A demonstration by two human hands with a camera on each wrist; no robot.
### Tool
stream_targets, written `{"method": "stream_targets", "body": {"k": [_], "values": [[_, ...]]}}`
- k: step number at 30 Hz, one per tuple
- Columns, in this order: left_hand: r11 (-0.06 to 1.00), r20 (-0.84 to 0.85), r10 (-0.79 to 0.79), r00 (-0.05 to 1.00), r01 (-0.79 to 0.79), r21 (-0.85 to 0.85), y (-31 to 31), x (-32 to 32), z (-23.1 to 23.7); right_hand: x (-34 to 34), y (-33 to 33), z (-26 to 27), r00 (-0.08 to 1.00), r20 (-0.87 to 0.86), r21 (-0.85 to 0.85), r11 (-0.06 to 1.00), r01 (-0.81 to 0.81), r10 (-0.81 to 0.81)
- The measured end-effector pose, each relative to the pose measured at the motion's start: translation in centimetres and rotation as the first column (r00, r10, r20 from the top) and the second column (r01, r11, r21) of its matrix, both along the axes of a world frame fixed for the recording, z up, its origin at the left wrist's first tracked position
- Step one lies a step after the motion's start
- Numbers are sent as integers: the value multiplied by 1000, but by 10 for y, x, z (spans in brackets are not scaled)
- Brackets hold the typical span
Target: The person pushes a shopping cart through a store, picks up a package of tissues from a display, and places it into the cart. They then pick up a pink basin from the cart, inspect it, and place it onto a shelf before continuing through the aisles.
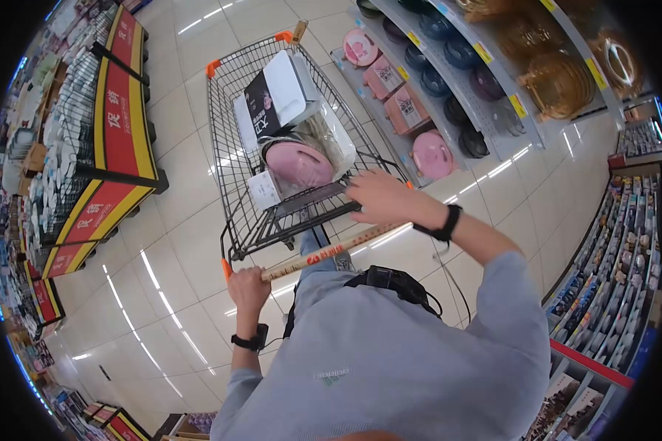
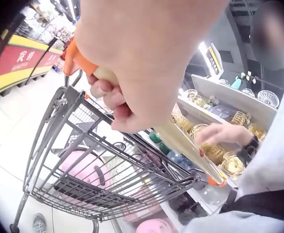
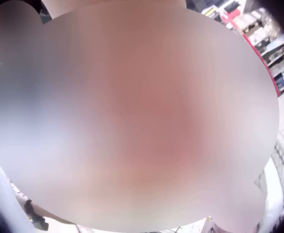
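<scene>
Red-and-yellow display stand (image 1: pixel 118 121), amber bowls (image 1: pixel 559 84), tiled floor (image 1: pixel 180 235)

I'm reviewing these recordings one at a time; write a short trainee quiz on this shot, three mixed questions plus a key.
1. Which hand grips the handle of the shopping cart?
2. True or false: a pink oval item lies inside the cart.
3. Choose one. The wrist strap beside the right hand is: A) white B) red C) black

Key:
1. The left hand.
2. True.
3. C
</scene>
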State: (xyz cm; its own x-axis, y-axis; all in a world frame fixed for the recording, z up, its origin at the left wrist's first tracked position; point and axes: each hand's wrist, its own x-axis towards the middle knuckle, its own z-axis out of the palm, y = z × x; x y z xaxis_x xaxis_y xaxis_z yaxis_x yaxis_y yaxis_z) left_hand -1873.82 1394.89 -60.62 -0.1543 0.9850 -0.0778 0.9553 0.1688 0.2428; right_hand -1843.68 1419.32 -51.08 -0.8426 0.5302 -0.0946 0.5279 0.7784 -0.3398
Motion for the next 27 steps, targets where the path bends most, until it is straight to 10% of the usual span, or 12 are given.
{"method": "stream_targets", "body": {"k": [5,12,17,19,24,26,27], "values": [[996,-2,-32,999,32,88,39,-29,-18,-142,157,-118,939,344,-317,944,94,23],[995,60,-35,998,29,97,119,-58,-11,-165,231,-375,679,406,-70,720,690,-611],[994,17,-46,999,44,98,144,-67,-28,-179,261,-394,487,354,-128,474,871,-799],[992,16,-79,997,77,99,155,-61,-30,-179,281,-398,565,330,-116,561,820,-756],[993,-52,-78,996,82,83,157,-63,-10,-202,298,-358,246,291,-86,231,969,-924],[993,-56,-73,996,78,85,155,-61,-17,-207,290,-349,547,208,57,568,821,-811],[994,-63,-68,996,73,86,158,-61,-14,-211,288,-347,537,210,53,558,828,-817]]}}
